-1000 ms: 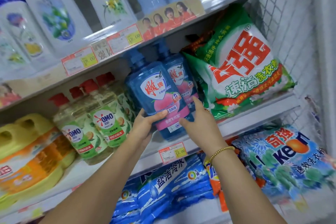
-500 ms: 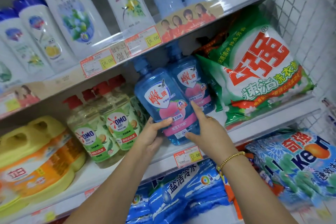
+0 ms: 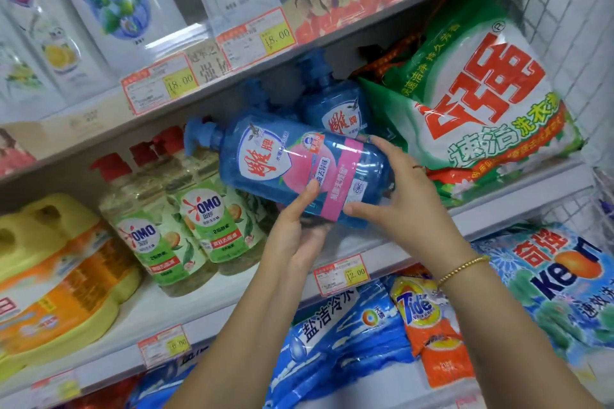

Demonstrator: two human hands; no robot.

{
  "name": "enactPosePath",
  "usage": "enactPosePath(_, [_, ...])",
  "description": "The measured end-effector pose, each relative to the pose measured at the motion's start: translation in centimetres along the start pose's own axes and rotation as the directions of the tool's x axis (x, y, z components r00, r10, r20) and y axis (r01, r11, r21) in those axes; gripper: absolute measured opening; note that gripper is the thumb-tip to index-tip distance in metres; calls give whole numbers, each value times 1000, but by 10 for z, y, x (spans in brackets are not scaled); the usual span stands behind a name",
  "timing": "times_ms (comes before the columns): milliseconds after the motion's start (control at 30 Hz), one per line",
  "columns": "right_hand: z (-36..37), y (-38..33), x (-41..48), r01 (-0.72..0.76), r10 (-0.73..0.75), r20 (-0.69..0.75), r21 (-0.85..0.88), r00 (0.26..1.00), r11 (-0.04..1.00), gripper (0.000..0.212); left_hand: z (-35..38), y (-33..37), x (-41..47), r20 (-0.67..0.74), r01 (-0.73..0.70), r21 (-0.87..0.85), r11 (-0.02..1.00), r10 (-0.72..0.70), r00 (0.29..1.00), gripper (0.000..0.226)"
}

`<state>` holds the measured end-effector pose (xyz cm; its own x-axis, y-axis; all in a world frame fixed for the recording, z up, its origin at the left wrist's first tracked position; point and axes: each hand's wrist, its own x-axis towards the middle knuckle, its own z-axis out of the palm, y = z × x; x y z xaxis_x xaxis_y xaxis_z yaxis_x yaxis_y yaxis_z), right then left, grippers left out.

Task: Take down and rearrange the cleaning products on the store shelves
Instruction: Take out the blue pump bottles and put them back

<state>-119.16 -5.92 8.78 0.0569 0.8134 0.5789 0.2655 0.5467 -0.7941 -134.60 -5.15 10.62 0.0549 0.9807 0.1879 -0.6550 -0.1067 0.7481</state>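
**Item: blue pump bottle** (image 3: 299, 172), dish detergent, pink-banded label with a peach.
Position: off the middle shelf (image 3: 498, 219), held in the air just in front of it. It lies almost on its side, with the pump head to the upper left and the base to the right.

**Left hand** (image 3: 299, 236): grips the bottle from below at mid-body. The palm is under it and the thumb is pressed on the label face.

**Right hand** (image 3: 395, 206): grips the base end. The thumb is under the lower edge and the fingers are curled over the top of the base.

**Neighbours:**
- A second blue bottle (image 3: 332, 109) stands directly behind, its lower half hidden by the held one.
- A green detergent bag (image 3: 481, 93) sits just to the right, close to the right hand's knuckles.
- OMO bottles (image 3: 206, 209) stand to the left, near the pump head.

**Step in hand, as judged:** taking the bottle down from its row.

**Handling notes:**
- The bottle looks full, so the weight probably sits in the body. The left palm should stay under it, not slide toward the neck.
- Draw it straight out toward the body, so the pump head clears the OMO caps and the shelf edge above.
- Bring it upright before setting it anywhere, as a sideways pump may weep.
- Mind the rear bottle, which could tip forward into the gap.
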Motion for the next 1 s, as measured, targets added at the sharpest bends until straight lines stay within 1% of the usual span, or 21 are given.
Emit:
enactPosePath(67, [-20,-20,3,36,-31,44,-95,999,995,95,7,-1,-11,19,-5,-52,999,6,1000,74])
enactPosePath(100, [-30,-30,2,41,-29,92,-134,995,990,94,10,-1,-20,17,-12,-59,998,13,1000,69])
enactPosePath(167, [-46,-47,-3,34,3,233,-154,972,988,92,8,-1,-42,8,-25,-26,999,26,1000,77])
enactPosePath(200, [-51,-53,-6,13,32,329,-133,944,991,93,5,1,-56,6,-21,20,1000,21,1000,81])
enactPosePath(233, [-52,-60,-12,-23,61,435,-92,899,995,95,0,5,-71,0,-11,92,996,11,1000,82])
enactPosePath(300, [-45,-69,-25,-66,68,611,-26,789,997,100,-11,16,-100,-21,-11,263,965,17,1000,86])
enactPosePath(333, [-36,-72,-32,-57,49,653,-8,756,998,102,-18,25,-113,-41,-32,352,935,49,998,87])
enactPosePath(367, [-21,-76,-39,-45,25,670,12,742,999,104,-28,39,-127,-59,-69,440,895,106,993,88])
enactPosePath(433, [3,-74,-58,-78,-13,642,112,767,991,107,-40,53,-144,-83,-106,601,792,193,978,85])
enactPosePath(500, [37,-75,-76,-94,-88,640,245,763,965,107,-54,74,-167,-96,-149,708,691,302,948,85])
enactPosePath(600, [79,-81,-101,-113,-149,583,388,799,915,98,-71,94,-195,-86,-181,773,608,383,920,83])
enactPosePath(667, [104,-83,-113,-151,-124,546,431,828,889,87,-83,102,-206,-107,-178,788,589,416,903,95])
enactPosePath(700, [114,-84,-118,-186,-105,531,465,841,866,82,-87,106,-211,-128,-172,776,606,418,899,103])
enactPosePath(733, [121,-85,-122,-199,-97,519,484,849,852,79,-90,111,-216,-133,-172,769,615,418,899,105])
enactPosePath(800, [133,-87,-125,-158,-131,501,494,856,855,81,-93,119,-221,-122,-177,800,573,444,887,94])
enactPosePath(833, [137,-87,-126,-167,-127,503,498,855,851,83,-92,123,-224,-112,-182,816,549,459,881,88])
enactPosePath(900, [142,-95,-128,-234,-89,506,538,858,810,80,-87,133,-229,-98,-193,833,518,481,871,84])
enactPosePath(933, [145,-99,-130,-185,-111,471,538,875,822,80,-85,137,-232,-109,-188,834,518,490,865,84])
enactPosePath(1000, [150,-105,-137,-2,-182,356,460,917,888,84,-83,146,-235,-161,-174,821,543,514,842,82])
